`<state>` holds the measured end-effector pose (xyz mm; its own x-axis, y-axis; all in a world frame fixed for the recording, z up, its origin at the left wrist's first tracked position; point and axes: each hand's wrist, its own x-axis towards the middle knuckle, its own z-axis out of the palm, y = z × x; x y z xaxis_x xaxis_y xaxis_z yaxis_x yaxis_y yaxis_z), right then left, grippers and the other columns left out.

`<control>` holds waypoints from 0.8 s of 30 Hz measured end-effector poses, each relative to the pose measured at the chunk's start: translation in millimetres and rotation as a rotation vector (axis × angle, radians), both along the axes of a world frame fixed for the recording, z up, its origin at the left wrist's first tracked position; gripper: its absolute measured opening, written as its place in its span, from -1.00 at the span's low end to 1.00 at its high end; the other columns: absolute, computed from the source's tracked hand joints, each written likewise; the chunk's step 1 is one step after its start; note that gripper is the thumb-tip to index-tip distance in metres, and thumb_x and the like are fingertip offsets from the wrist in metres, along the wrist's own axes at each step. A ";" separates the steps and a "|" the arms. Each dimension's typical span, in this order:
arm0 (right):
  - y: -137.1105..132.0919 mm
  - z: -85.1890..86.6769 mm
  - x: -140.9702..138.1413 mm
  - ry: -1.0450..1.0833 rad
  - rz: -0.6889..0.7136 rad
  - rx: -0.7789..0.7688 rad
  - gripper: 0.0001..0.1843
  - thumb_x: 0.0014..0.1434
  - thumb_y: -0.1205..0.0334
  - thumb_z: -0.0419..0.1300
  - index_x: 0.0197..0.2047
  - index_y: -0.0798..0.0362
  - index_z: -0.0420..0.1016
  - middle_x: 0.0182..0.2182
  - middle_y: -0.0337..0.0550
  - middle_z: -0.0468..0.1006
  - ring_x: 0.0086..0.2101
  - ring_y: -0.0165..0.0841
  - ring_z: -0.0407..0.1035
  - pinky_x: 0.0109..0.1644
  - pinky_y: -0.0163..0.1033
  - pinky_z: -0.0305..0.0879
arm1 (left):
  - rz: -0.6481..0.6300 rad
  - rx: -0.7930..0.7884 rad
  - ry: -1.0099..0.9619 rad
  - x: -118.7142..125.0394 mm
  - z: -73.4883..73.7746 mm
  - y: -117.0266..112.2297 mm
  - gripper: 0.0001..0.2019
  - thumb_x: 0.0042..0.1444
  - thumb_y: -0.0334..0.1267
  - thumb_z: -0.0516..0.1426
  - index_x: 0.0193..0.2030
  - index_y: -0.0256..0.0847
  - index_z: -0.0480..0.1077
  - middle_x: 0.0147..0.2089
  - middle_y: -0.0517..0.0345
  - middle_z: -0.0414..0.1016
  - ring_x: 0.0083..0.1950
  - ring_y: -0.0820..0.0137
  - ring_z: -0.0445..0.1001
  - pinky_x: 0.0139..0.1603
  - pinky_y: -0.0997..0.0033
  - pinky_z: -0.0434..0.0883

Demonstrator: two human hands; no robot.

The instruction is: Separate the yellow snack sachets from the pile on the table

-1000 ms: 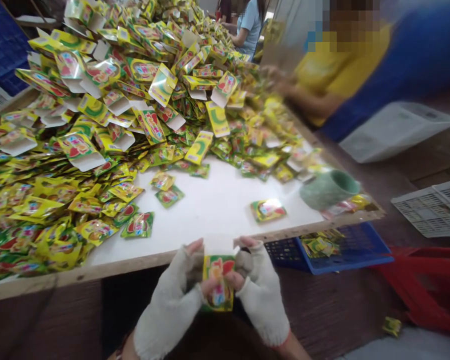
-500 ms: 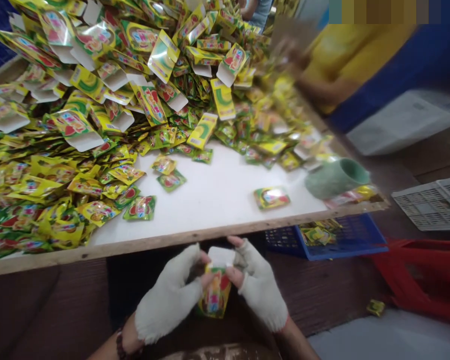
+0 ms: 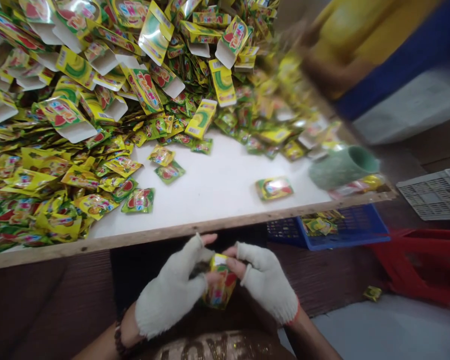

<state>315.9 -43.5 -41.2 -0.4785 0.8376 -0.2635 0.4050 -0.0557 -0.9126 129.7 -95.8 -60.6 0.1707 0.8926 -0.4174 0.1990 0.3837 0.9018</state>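
Both hands wear white fingerless gloves and hold a small printed candy box [image 3: 221, 287] in front of my lap, below the table edge. My left hand [image 3: 176, 287] grips its left side, thumb on the printed front and index finger stretched past the top. My right hand [image 3: 264, 280] has its fingers pressed at the box's top right corner, where the flap is. The white inside of the flap hardly shows. A similar closed box [image 3: 274, 189] lies flat on the white tabletop [image 3: 213, 192].
Sachets [image 3: 52, 220] and open boxes [image 3: 69, 117] are heaped at the left and back. A green tube [image 3: 341, 167] lies at the right corner. Below stand a blue basket [image 3: 356, 232] and a red stool [image 3: 423, 260]. A blurred co-worker in yellow [image 3: 356, 35] is at the far right.
The white flap that stood up from the box is now folded down at its top. My right fingers moved onto the top edge, and my left index finger stretched out.
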 end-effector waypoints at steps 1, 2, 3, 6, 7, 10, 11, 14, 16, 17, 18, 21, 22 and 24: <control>0.6 -0.1 0.1 0.002 -0.012 0.009 -0.81 0.21 0.23 0.14 -0.31 0.08 0.57 -0.46 -0.22 0.55 -0.43 -0.40 0.39 -0.35 -0.35 0.31 | -0.002 0.001 0.006 -0.2 -1.6 -0.3 -0.45 0.11 -0.30 0.13 0.25 -0.06 0.12 -0.06 0.08 0.54 -0.05 0.32 0.52 0.05 0.19 0.45; 1.0 -0.5 0.6 -0.001 -0.018 0.027 -0.82 0.20 0.24 0.15 -0.31 0.08 0.58 -0.46 -0.22 0.56 -0.42 -0.39 0.40 -0.35 -0.35 0.31 | -0.002 0.003 0.018 -0.6 -3.4 -0.8 -0.45 0.10 -0.30 0.14 0.25 -0.06 0.14 -0.06 0.08 0.54 -0.05 0.31 0.51 0.05 0.19 0.44; 1.4 -1.0 1.7 -0.007 -0.004 0.052 -0.82 0.20 0.24 0.15 -0.31 0.08 0.58 -0.45 -0.21 0.56 -0.42 -0.39 0.41 -0.35 -0.34 0.31 | -0.002 0.007 0.035 -1.0 -5.2 -1.4 -0.45 0.09 -0.31 0.14 0.24 -0.05 0.16 -0.06 0.08 0.54 -0.05 0.31 0.51 0.05 0.19 0.44; 2.8 -1.1 7.4 -0.012 0.135 0.147 -0.80 0.22 0.27 0.12 -0.28 0.06 0.59 -0.43 -0.19 0.56 -0.39 -0.38 0.41 -0.30 -0.32 0.33 | 0.008 0.063 0.102 -2.6 -8.5 -2.9 -0.51 0.08 -0.34 0.14 0.18 -0.06 0.25 -0.06 0.09 0.53 -0.05 0.31 0.50 0.03 0.23 0.45; 3.3 -0.6 9.6 -0.005 0.190 0.168 -0.79 0.23 0.28 0.11 -0.25 0.06 0.60 -0.41 -0.18 0.56 -0.38 -0.38 0.41 -0.29 -0.32 0.33 | 0.000 0.091 0.126 -3.0 -8.3 -2.7 -0.57 0.08 -0.34 0.13 0.13 -0.07 0.31 -0.07 0.10 0.53 -0.05 0.32 0.50 0.02 0.25 0.45; 3.4 1.8 13.3 0.026 0.293 0.167 -0.76 0.24 0.28 0.12 -0.12 0.02 0.59 -0.35 -0.17 0.56 -0.33 -0.38 0.42 -0.24 -0.33 0.36 | -0.078 0.150 0.186 -3.2 -5.2 0.2 -0.79 0.12 -0.34 0.09 -0.10 -0.11 0.43 -0.18 0.17 0.53 -0.14 0.38 0.49 -0.08 0.37 0.45; 2.6 2.3 12.9 0.030 0.306 0.156 -0.75 0.24 0.28 0.13 -0.08 0.00 0.59 -0.34 -0.18 0.57 -0.32 -0.38 0.43 -0.23 -0.33 0.36 | -0.106 0.167 0.202 -2.7 -4.1 1.6 -0.84 0.13 -0.34 0.08 -0.18 -0.12 0.45 -0.23 0.19 0.52 -0.19 0.40 0.48 -0.13 0.40 0.45; -2.0 1.8 7.2 0.013 0.290 0.159 -0.72 0.24 0.29 0.13 -0.03 -0.05 0.58 -0.35 -0.21 0.57 -0.33 -0.39 0.43 -0.24 -0.34 0.36 | -0.157 0.244 0.248 -0.5 -2.1 5.1 -0.86 0.15 -0.34 0.06 -0.30 -0.16 0.46 -0.32 0.20 0.49 -0.28 0.42 0.46 -0.21 0.43 0.44; -3.5 0.8 5.4 -0.020 0.243 0.186 -0.71 0.24 0.32 0.10 -0.05 -0.04 0.58 -0.38 -0.21 0.54 -0.34 -0.38 0.41 -0.27 -0.34 0.35 | -0.183 0.326 0.273 1.1 0.0 8.1 -0.84 0.17 -0.35 0.04 -0.30 -0.15 0.46 -0.32 0.19 0.49 -0.28 0.41 0.47 -0.22 0.43 0.44; -2.5 0.8 7.8 -0.038 0.222 0.208 -0.71 0.24 0.34 0.09 -0.06 -0.03 0.59 -0.40 -0.21 0.52 -0.35 -0.38 0.40 -0.28 -0.34 0.35 | -0.199 0.370 0.287 1.6 2.3 10.6 -0.83 0.17 -0.36 0.04 -0.28 -0.14 0.46 -0.30 0.18 0.50 -0.25 0.41 0.48 -0.20 0.43 0.45; 0.1 1.5 13.6 -0.064 0.210 0.237 -0.70 0.23 0.36 0.07 -0.09 -0.02 0.59 -0.42 -0.21 0.51 -0.37 -0.38 0.39 -0.30 -0.34 0.34 | -0.203 0.421 0.306 2.1 5.8 14.2 -0.83 0.17 -0.36 0.04 -0.24 -0.12 0.46 -0.25 0.17 0.51 -0.22 0.40 0.48 -0.17 0.42 0.45; 15.1 10.2 53.9 -0.245 0.151 0.394 -0.63 0.16 0.44 -0.02 -0.17 0.01 0.59 -0.47 -0.20 0.44 -0.43 -0.37 0.36 -0.35 -0.33 0.33 | -0.179 0.558 0.398 4.0 22.4 34.6 -0.81 0.18 -0.31 0.08 -0.08 -0.10 0.41 -0.14 0.13 0.50 -0.16 0.38 0.49 -0.12 0.40 0.44; 20.9 15.0 72.8 -0.354 0.095 0.467 -0.60 0.12 0.46 -0.05 -0.19 0.01 0.58 -0.47 -0.18 0.43 -0.42 -0.36 0.36 -0.34 -0.31 0.33 | -0.170 0.596 0.431 6.1 28.9 45.2 -0.80 0.18 -0.28 0.09 -0.06 -0.11 0.40 -0.12 0.12 0.50 -0.15 0.37 0.49 -0.12 0.38 0.44; 30.6 25.2 109.3 -0.623 -0.102 0.618 -0.66 0.09 0.43 -0.02 -0.26 0.00 0.56 -0.42 -0.14 0.45 -0.36 -0.29 0.39 -0.25 -0.23 0.36 | -0.167 0.662 0.495 15.0 39.8 71.7 -0.81 0.18 -0.27 0.09 -0.08 -0.16 0.39 -0.13 0.08 0.49 -0.14 0.34 0.48 -0.11 0.34 0.44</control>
